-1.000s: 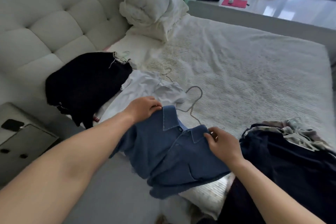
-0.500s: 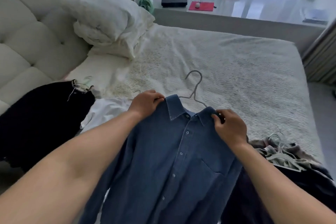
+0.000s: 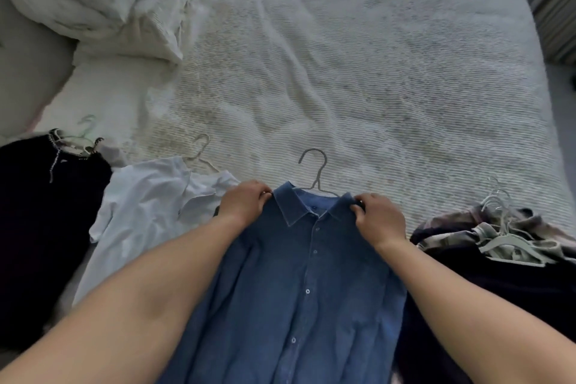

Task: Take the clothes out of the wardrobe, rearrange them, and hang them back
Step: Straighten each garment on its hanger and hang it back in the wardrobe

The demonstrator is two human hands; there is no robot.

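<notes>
The blue denim shirt (image 3: 299,284) lies front-up on the bed (image 3: 358,72), collar toward 12 o'clock, buttoned down the placket. The left hand (image 3: 244,204) pinches the shirt's left shoulder seam with curled fingers (image 3: 261,193); the right hand (image 3: 378,218) grips the opposite shoulder likewise. A thin grey wire hanger (image 3: 316,171) sits inside the collar, its hook projecting toward 12 o'clock. At 9 o'clock lie a crumpled white shirt (image 3: 149,203) and a black garment (image 3: 43,227). At 3 o'clock lies a dark heap of clothes (image 3: 498,274) topped with pale plastic hangers (image 3: 505,237). The bedspread is ribbed and creased. Compared with half a second earlier, the view has tilted downward; the window ledge is out of frame.
</notes>
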